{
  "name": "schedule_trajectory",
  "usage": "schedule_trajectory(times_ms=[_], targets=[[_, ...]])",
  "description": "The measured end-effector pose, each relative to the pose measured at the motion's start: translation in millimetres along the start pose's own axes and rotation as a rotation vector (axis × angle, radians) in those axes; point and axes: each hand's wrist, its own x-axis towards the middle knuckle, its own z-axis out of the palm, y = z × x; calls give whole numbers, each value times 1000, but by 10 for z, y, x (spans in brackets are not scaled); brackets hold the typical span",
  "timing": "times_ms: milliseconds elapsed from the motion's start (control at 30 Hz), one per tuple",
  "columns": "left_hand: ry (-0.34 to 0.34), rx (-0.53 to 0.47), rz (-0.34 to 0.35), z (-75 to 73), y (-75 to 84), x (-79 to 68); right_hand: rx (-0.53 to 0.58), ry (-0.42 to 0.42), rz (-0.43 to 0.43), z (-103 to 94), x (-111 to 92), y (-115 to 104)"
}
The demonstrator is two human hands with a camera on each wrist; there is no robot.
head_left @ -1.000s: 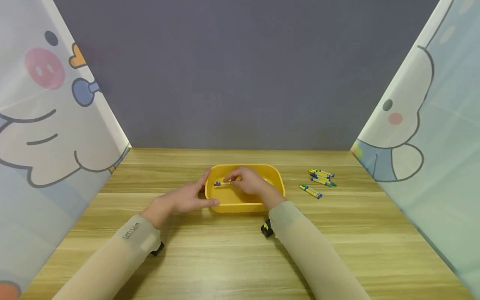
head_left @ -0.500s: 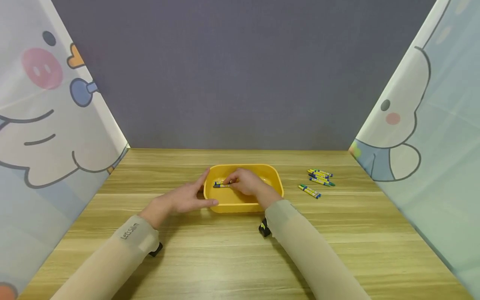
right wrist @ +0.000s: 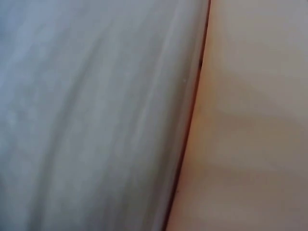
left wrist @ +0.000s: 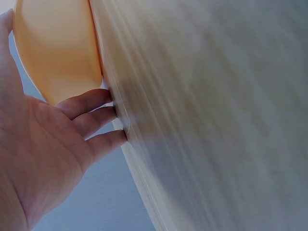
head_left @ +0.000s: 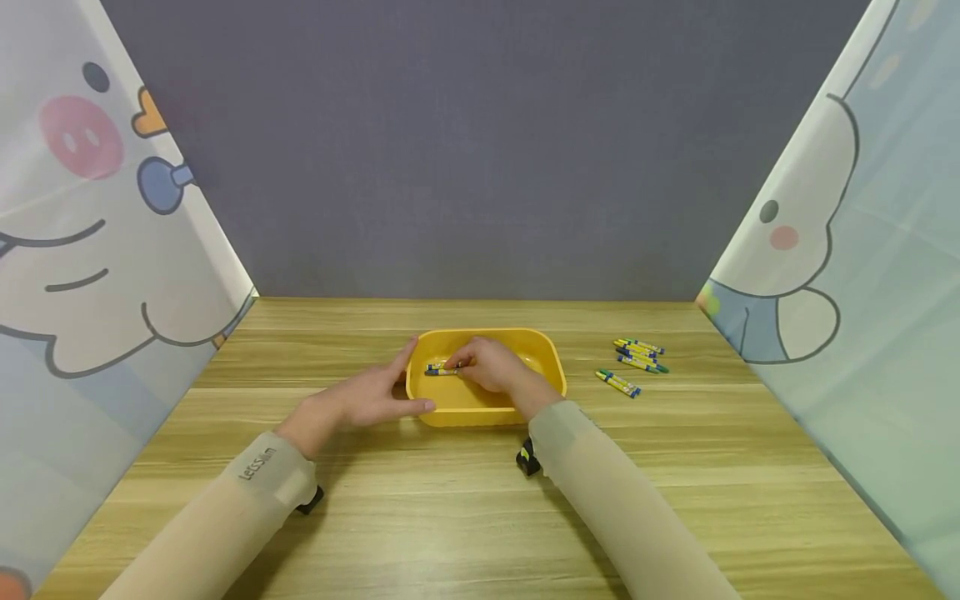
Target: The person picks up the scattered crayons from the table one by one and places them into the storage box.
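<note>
A yellow plastic bin (head_left: pixel 540 400) stands on the wooden table. My left hand (head_left: pixel 375 396) rests against its left end, fingers spread and fairly straight, with the thumb by the front rim. In the left wrist view, several fingertips of that hand touch the tabletop beside the orange-looking bin wall (left wrist: pixel 57 43). Inside the bin, my right hand (head_left: pixel 493 367) reaches down with curled fingers and pinches the right end of a crayon (head_left: pixel 442 372) with a dark tip. Another crayon (head_left: pixel 435 367) lies close behind it; the right ends of both are hidden by the fingers.
Right of the bin, a small pile of crayons (head_left: pixel 640 357) in yellow and blue wrappers lies on the table (head_left: pixel 420 517). Nearer the front are two green-tipped crayons (head_left: pixel 618 383) side by side. A dark grey panel (head_left: pixel 480 150) closes the back, and printed cloth walls flank both sides.
One second ago only one crayon clearly showed at the right fingertips; now two lie side by side in the bin. The left hand has stayed at the bin's end.
</note>
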Motion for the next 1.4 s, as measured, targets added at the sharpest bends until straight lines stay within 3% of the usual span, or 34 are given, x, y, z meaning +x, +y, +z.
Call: schedule_trajectory(times_ms=[567, 967, 1200, 1400], targets=[[-2, 9, -13, -37, -10, -22, -29, 21, -11, 18, 41, -12], [2, 12, 0, -42, 21, -15, 23, 43, -20, -47, 19, -34], [-9, 8, 0, -14, 11, 6, 130, 120, -52, -318, -144, -26], [-11, -15, 8, -17, 4, 4, 160, 202, -26, -725, -471, 218]])
